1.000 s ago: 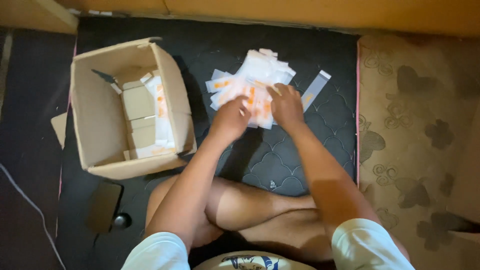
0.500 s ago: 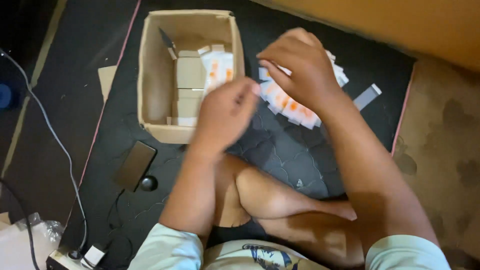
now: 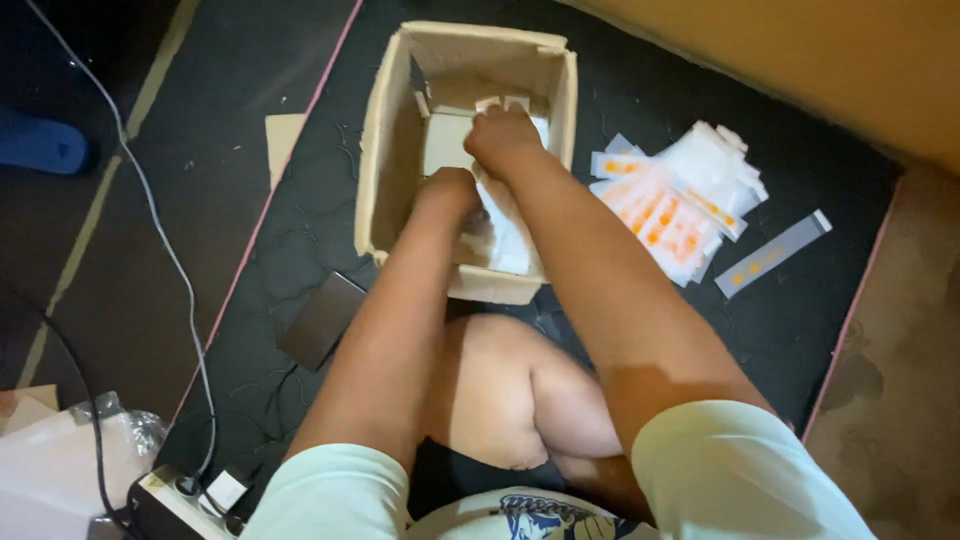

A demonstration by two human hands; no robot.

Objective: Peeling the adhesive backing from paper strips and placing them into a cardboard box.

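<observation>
head view: both hands inside packet-filled cardboard box

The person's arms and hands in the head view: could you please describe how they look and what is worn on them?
Both arms are bare from the upper arm down, each ending in a short, loose, pale mint-green sleeve. The left hand and right hand are bare: no gloves, and no watch or bracelet shows on the wrists. No cables or markings show on the arms. Rings cannot be judged, as the fingers are largely hidden.
</observation>
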